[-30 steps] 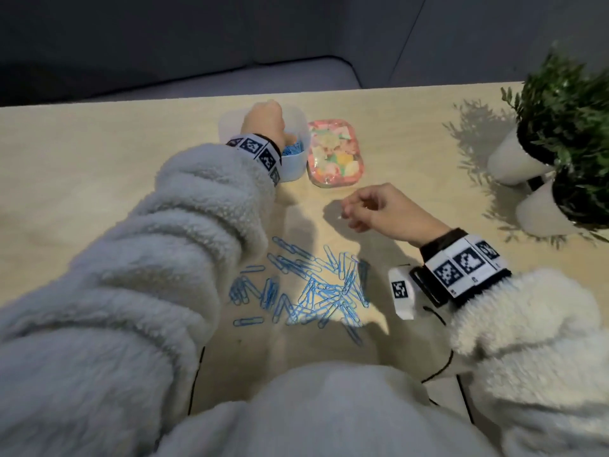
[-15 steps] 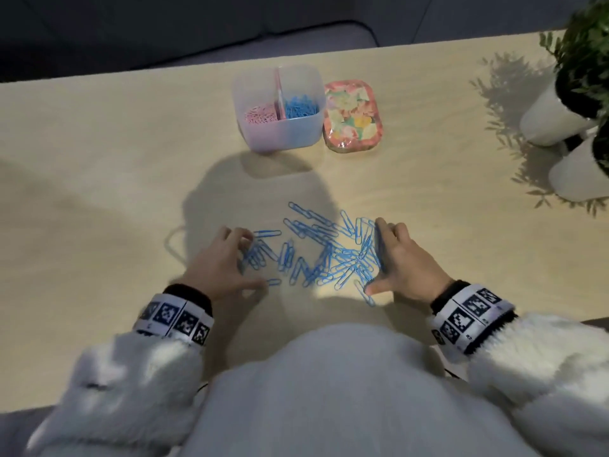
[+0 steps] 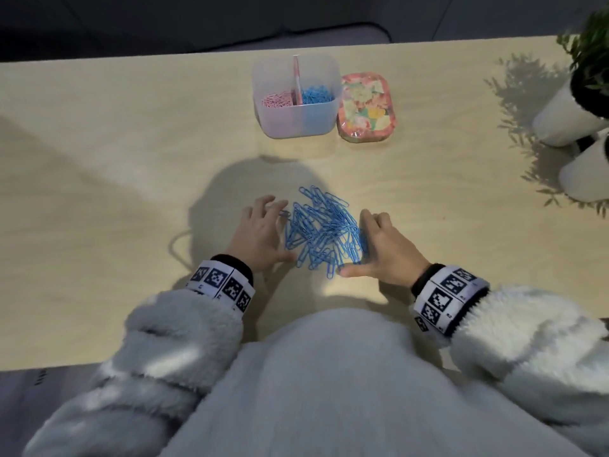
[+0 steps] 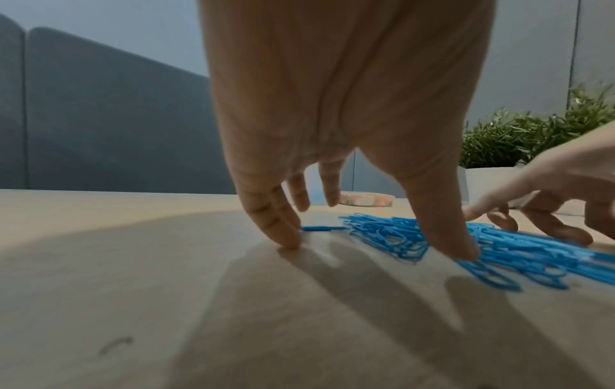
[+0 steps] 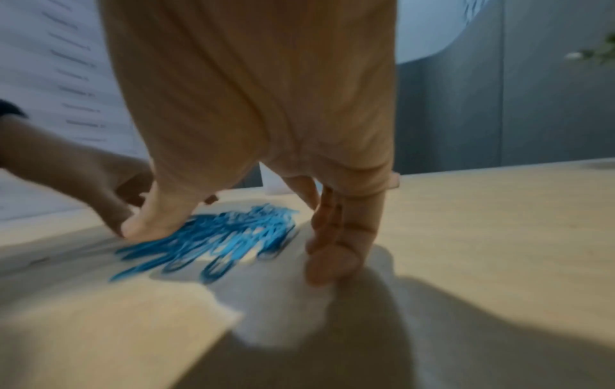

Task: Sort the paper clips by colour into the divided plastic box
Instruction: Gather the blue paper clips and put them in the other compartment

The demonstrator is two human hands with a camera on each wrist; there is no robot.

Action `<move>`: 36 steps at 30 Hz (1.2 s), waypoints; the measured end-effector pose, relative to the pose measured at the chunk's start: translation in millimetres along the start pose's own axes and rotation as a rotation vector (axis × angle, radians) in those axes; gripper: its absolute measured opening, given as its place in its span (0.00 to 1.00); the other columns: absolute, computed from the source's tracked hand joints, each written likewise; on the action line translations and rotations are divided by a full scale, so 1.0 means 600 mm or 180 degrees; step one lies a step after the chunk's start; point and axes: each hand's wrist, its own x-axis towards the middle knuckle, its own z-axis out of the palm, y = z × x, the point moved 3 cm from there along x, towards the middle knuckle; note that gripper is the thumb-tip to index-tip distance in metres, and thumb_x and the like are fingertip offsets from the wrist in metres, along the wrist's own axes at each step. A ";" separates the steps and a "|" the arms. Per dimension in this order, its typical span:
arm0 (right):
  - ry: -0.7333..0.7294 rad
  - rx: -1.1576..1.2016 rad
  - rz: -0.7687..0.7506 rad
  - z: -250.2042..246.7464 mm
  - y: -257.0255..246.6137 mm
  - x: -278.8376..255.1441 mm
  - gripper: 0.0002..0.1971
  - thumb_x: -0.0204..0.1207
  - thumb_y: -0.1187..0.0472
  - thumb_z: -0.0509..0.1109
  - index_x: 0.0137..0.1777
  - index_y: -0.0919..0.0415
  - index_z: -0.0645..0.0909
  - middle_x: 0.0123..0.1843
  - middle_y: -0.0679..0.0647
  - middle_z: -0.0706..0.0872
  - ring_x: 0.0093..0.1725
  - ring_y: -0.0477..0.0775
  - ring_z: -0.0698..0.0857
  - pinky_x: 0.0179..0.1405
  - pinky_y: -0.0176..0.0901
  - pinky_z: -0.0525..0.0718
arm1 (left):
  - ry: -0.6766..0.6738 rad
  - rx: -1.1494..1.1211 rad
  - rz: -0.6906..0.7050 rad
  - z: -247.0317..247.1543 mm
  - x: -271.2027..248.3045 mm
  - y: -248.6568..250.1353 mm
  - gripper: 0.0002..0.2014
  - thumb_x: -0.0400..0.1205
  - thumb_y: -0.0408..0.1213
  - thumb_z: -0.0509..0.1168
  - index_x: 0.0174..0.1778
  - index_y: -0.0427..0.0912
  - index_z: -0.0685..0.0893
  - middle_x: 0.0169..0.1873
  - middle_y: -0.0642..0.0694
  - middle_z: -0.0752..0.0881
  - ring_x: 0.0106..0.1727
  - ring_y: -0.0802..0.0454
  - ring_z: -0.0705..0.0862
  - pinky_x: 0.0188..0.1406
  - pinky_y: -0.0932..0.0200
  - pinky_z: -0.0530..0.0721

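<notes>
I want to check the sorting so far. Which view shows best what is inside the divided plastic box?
The head view: it looks down into the divided plastic box, pink clips left of the divider, blue ones right. In the left wrist view the hand hides it; the right wrist view shows no contents.

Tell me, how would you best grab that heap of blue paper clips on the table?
Probably from both flanks at once. The blue paper clips lie flat and loose on the table, so pinching from above would catch few. The left hand and right hand already bracket the heap; cupping them inward and scooping under its edges seems best.
</notes>
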 end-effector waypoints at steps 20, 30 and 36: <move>0.0605 0.0199 -0.0112 -0.008 -0.064 0.083 0.14 0.73 0.67 0.70 0.59 0.63 0.81 0.60 0.61 0.83 0.61 0.63 0.79 0.60 0.49 0.74 | -0.0255 0.0820 0.0542 0.000 0.072 0.064 0.15 0.79 0.38 0.65 0.60 0.37 0.77 0.61 0.38 0.78 0.61 0.39 0.75 0.57 0.53 0.70; 0.0749 0.2128 0.0202 -0.150 -0.063 0.150 0.13 0.69 0.71 0.75 0.54 0.71 0.83 0.29 0.51 0.79 0.18 0.37 0.78 0.19 0.26 0.79 | -0.0419 0.0356 0.0299 -0.013 0.070 0.043 0.11 0.79 0.33 0.64 0.56 0.36 0.78 0.55 0.36 0.82 0.58 0.38 0.79 0.53 0.49 0.74; 0.1112 0.2402 0.0203 -0.256 -0.107 0.242 0.05 0.69 0.72 0.75 0.39 0.65 0.82 0.35 0.56 0.82 0.21 0.41 0.81 0.17 0.31 0.79 | -0.0331 -0.0333 0.0195 -0.033 0.061 0.037 0.10 0.77 0.31 0.66 0.54 0.36 0.80 0.50 0.37 0.85 0.49 0.41 0.81 0.47 0.56 0.75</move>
